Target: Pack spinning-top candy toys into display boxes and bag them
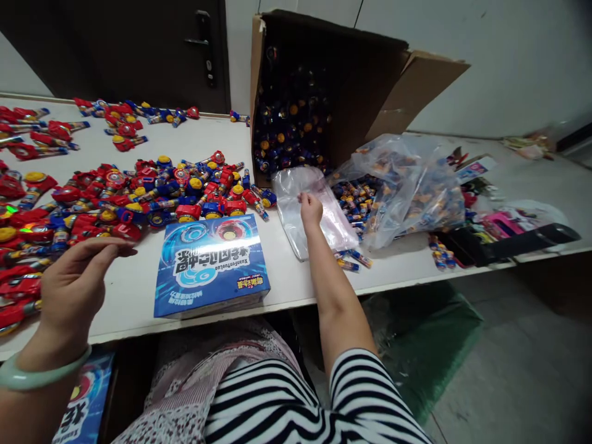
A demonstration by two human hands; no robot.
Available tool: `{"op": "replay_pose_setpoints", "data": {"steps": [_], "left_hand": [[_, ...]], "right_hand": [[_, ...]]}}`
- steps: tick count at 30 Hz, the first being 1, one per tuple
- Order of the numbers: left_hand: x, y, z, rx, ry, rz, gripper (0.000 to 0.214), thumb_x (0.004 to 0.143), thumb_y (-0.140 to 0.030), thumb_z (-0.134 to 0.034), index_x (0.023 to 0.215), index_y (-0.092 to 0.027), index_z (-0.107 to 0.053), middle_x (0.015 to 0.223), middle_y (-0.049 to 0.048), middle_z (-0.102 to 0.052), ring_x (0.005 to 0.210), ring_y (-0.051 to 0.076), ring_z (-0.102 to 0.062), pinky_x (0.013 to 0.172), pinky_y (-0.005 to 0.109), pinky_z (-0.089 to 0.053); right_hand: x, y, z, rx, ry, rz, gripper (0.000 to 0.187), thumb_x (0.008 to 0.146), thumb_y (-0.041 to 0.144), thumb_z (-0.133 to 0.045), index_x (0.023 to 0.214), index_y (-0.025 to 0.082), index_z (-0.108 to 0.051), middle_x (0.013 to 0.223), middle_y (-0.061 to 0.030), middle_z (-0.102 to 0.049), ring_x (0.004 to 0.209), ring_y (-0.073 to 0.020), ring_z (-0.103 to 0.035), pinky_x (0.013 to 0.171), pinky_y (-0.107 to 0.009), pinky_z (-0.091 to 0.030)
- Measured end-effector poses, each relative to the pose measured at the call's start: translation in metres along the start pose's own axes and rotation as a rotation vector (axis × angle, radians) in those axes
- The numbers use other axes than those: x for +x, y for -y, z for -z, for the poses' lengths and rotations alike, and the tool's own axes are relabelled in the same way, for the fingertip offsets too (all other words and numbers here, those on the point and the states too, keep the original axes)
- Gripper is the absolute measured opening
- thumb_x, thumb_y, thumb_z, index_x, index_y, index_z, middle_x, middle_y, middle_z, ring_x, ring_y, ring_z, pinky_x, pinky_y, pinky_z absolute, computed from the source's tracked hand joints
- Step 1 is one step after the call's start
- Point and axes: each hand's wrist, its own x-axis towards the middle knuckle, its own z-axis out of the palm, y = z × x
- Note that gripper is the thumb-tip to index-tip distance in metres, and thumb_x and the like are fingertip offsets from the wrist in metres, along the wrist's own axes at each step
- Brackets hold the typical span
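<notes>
White table (296, 280), toys heaped upper left. Right hand (310, 208) pinching thin plastic bag (296, 216) at frame centre; limp, slippery, best gripped at mouth edge. Left hand (76, 290) open, empty, lower left beside blue box (210, 265)

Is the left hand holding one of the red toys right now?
No, the left hand hovers open and empty above the table, beside the red toys.
</notes>
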Motion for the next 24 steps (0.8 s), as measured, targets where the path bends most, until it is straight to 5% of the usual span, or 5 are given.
{"op": "replay_pose_setpoints", "data": {"steps": [3,10,15,18,24], "left_hand": [[0.018,-0.035,-0.004,-0.125,0.015,0.072,0.022,0.085,-0.034,-0.059,0.087,-0.052,-0.071,0.092,-0.0238,-0.072,0.101,0.019,-0.068,0.099,0.038,-0.054],[0.063,-0.057,-0.029,0.000,0.356,-0.181,0.013,0.089,-0.037,-0.059,0.096,-0.032,-0.068,0.098,-0.0057,-0.071,0.096,0.018,-0.066,0.088,0.031,-0.053],[0.117,-0.091,-0.064,0.070,0.372,-0.418,0.028,0.091,-0.038,-0.055,0.107,-0.020,-0.070,0.108,0.0079,-0.071,0.101,0.022,-0.066,0.094,0.035,-0.052],[0.161,-0.117,-0.089,0.015,0.353,-0.618,0.042,0.091,-0.029,-0.051,0.131,-0.022,-0.060,0.132,0.0102,-0.063,0.120,0.024,-0.060,0.106,0.038,-0.048],[0.199,-0.152,-0.147,0.341,0.729,-0.993,0.102,0.071,-0.029,-0.077,0.158,-0.028,-0.025,0.168,0.0110,-0.013,0.154,0.041,-0.007,0.123,0.058,-0.015]], "right_hand": [[0.003,0.024,-0.002,0.063,0.014,0.080,0.034,0.097,0.026,-0.043,0.104,0.018,-0.075,0.105,-0.0073,-0.076,0.096,-0.0177,-0.067,0.086,-0.027,-0.048],[-0.011,0.087,0.007,-0.010,0.075,0.374,0.021,0.095,0.022,-0.058,0.099,0.026,-0.079,0.116,-0.0030,-0.074,0.116,-0.0228,-0.056,0.106,-0.039,-0.034],[-0.036,0.118,0.013,-0.025,0.126,0.636,0.027,0.099,0.021,-0.052,0.113,0.022,-0.075,0.116,-0.0069,-0.073,0.114,-0.0224,-0.057,0.100,-0.037,-0.038],[-0.057,0.144,0.027,0.052,0.172,0.922,0.029,0.101,0.019,-0.047,0.115,0.021,-0.072,0.116,-0.0064,-0.072,0.110,-0.0199,-0.058,0.096,-0.034,-0.041],[-0.134,0.209,0.055,-0.017,0.470,1.575,0.030,0.102,0.014,-0.042,0.110,0.020,-0.070,0.110,-0.0050,-0.071,0.099,-0.0182,-0.060,0.083,-0.033,-0.046]]}}
